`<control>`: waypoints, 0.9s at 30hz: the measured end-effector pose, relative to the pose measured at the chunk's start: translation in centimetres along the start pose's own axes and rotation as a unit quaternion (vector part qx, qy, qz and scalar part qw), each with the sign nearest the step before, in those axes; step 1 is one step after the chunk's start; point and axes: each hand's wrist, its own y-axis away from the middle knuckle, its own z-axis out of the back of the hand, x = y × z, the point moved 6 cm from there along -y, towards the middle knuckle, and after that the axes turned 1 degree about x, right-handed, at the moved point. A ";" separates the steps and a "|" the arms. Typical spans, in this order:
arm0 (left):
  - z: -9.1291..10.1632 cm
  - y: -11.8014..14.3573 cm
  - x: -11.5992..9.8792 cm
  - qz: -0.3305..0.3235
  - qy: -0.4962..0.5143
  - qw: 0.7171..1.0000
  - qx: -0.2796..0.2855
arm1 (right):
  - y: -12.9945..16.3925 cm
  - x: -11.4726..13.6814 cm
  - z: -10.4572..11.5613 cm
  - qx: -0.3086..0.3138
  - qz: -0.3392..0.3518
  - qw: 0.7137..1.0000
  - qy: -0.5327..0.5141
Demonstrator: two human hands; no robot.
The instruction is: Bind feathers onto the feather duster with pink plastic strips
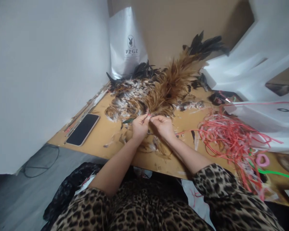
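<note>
Left hand (140,125) and right hand (162,125) pinched on feathers (170,85), grip detail too small

Soft even daylight, bright on the white wall (38,80), mild glare on the white sheets (262,64), weak shadows, strong wide-angle bending at edges, slight blur on the feathers (168,86).

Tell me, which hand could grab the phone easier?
Probably the left hand: the phone lies on its side of the board, while the right hand sits farther away by the feathers.
</note>
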 end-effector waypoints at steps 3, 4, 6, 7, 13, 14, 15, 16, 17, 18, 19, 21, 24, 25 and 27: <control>0.4 0.0 -0.8 -0.032 -0.040 0.999 -0.010 | -0.1 0.0 -0.2 0.002 -0.008 1.000 -0.025; 0.5 0.1 -1.3 -0.052 -0.063 0.997 -0.012 | -0.2 0.0 -0.3 0.003 -0.013 0.999 -0.038; 0.6 0.3 -2.4 -0.102 -0.112 0.988 -0.006 | -0.3 0.0 -0.5 -0.002 -0.021 0.998 -0.067; 0.5 0.4 -2.9 -0.126 -0.136 0.983 0.000 | -0.3 0.0 -0.6 -0.009 -0.024 0.996 -0.081; -0.6 1.4 -4.3 -0.197 -0.213 0.957 0.025 | -0.3 0.7 -0.7 -0.035 -0.050 0.988 -0.145; -0.7 1.6 -4.5 -0.207 -0.208 0.956 0.029 | -0.2 0.8 -0.5 -0.041 -0.054 0.987 -0.149; -0.8 1.8 -4.7 -0.217 -0.199 0.955 0.032 | -0.2 1.0 -0.4 -0.047 -0.058 0.986 -0.151; -0.8 1.9 -4.9 -0.223 -0.187 0.956 0.034 | -0.2 1.2 -0.2 -0.052 -0.062 0.985 -0.153; -0.8 1.9 -5.0 -0.227 -0.171 0.958 0.036 | -0.2 1.3 -0.1 -0.053 -0.065 0.984 -0.155; -0.8 1.9 -5.1 -0.227 -0.152 0.961 0.037 | -0.3 1.3 0.1 -0.051 -0.066 0.984 -0.157; -0.7 1.8 -5.0 -0.222 -0.130 0.966 0.038 | -0.4 1.3 0.2 -0.046 -0.063 0.984 -0.160; -0.5 1.5 -4.6 -0.191 -0.073 0.978 0.042 | -0.7 1.2 0.3 -0.031 -0.053 0.983 -0.170; -0.7 0.9 -2.9 -0.078 0.048 0.994 0.066 | -1.1 0.6 0.2 -0.002 -0.046 0.981 -0.190; -0.9 0.7 -2.2 -0.028 0.092 0.992 0.081 | -1.2 0.4 0.2 0.006 -0.049 0.979 -0.199; -1.5 0.6 -1.2 0.061 0.166 0.976 0.125 | -1.3 0.1 0.1 0.021 -0.065 0.973 -0.219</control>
